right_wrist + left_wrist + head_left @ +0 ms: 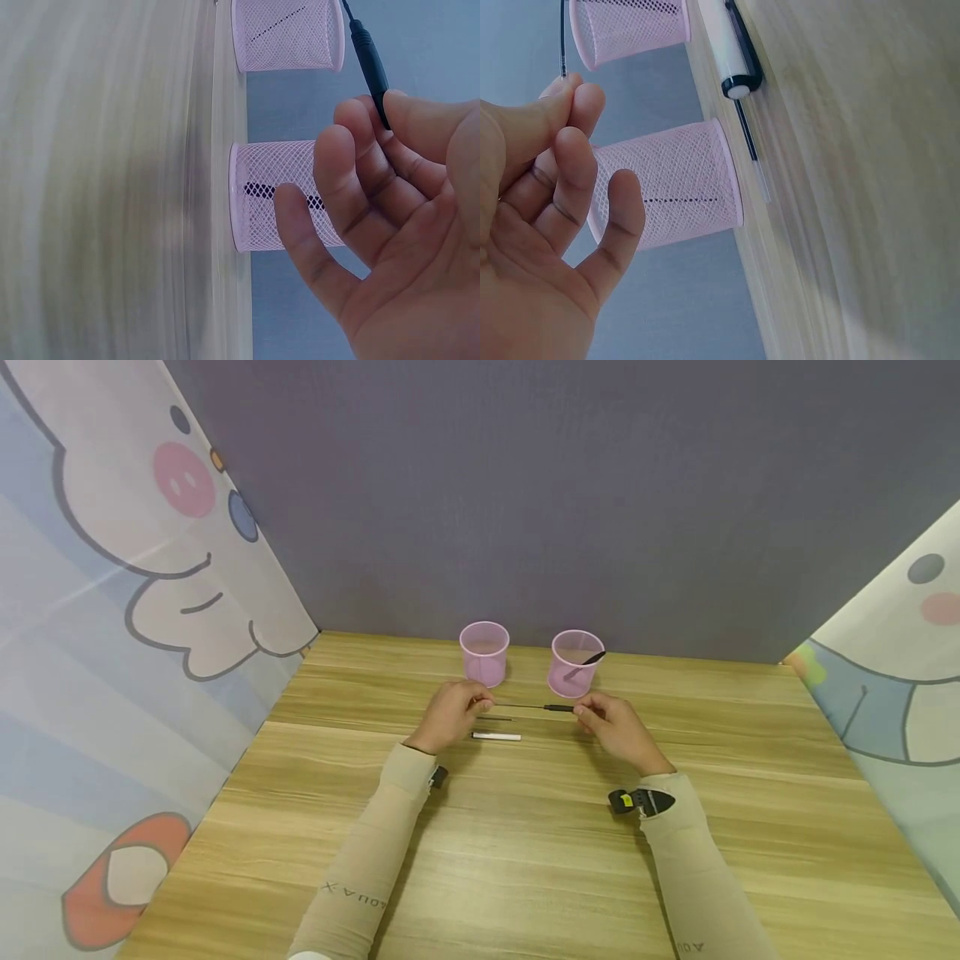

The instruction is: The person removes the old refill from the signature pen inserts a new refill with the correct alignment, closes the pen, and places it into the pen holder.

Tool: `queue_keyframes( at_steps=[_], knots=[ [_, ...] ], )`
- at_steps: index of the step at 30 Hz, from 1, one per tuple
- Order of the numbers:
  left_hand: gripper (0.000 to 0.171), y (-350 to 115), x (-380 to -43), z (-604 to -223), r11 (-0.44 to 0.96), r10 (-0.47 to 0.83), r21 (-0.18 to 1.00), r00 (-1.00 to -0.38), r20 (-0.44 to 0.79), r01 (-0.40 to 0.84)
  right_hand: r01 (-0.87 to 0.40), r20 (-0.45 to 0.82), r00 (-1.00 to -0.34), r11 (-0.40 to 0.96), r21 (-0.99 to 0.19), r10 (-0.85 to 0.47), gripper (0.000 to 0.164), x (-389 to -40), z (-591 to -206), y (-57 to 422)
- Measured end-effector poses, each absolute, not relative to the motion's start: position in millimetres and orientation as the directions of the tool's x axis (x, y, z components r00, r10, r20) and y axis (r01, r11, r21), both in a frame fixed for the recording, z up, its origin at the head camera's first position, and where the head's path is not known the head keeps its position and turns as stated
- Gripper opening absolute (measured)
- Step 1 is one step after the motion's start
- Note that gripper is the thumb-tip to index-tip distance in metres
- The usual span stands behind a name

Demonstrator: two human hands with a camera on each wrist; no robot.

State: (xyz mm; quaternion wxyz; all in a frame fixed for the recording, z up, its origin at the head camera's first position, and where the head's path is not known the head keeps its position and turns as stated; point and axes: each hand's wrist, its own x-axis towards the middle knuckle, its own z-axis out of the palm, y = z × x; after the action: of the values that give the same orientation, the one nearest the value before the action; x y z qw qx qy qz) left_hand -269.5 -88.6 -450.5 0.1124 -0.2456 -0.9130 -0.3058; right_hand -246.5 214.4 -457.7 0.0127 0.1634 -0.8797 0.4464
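Note:
Between my two hands stretches a slim rod (519, 706), like a pen refill, with a black tapered end piece (369, 64). Left thumb and forefinger pinch the thin end; the other fingers of the left hand (452, 714) are spread loosely. My right hand (617, 725) pinches the black piece between thumb and fingertips. On the table by the left hand lies a white pen barrel (497, 737) with a black end and clip. Just behind it lies a thin pen refill (754, 156), dark with a clear tip.
Two pink mesh cups stand behind the hands, a left cup (484, 667) and a right cup (562, 681). A black slender object (594, 657) leans out of the right one. A grey panel (525, 510) rises behind the wooden table (517, 860); printed curtains (112, 693) flank it.

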Motion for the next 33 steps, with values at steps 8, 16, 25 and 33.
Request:
queue_keyframes(
  at_steps=[8, 16, 25, 33],
  knots=[
    [0.008, -82.2, -267.5, -449.9, 0.699, 0.394, 0.485, -0.849, 0.351, 0.525, -0.316, 0.188, -0.941, 0.528, -0.788, -0.283, 0.021, -245.8, -456.0, 212.6],
    [0.008, -76.2, -263.7, -450.6, 0.695, 0.402, 0.477, -0.841, 0.363, 0.538, -0.325, 0.198, -0.939, 0.545, -0.773, -0.28, 0.017, -245.6, -457.7, 210.1],
    [0.009, -68.6, -260.1, -449.7, 0.693, 0.412, 0.469, -0.835, 0.365, 0.547, -0.305, 0.158, -0.939, 0.523, -0.796, -0.306, 0.016, -245.0, -456.4, 208.7],
    [0.01, -61.8, -259.2, -453.0, 0.7, 0.429, 0.444, -0.826, 0.365, 0.56, -0.295, 0.145, -0.942, 0.546, -0.784, -0.301, 0.017, -244.8, -455.5, 207.3]
  ],
)
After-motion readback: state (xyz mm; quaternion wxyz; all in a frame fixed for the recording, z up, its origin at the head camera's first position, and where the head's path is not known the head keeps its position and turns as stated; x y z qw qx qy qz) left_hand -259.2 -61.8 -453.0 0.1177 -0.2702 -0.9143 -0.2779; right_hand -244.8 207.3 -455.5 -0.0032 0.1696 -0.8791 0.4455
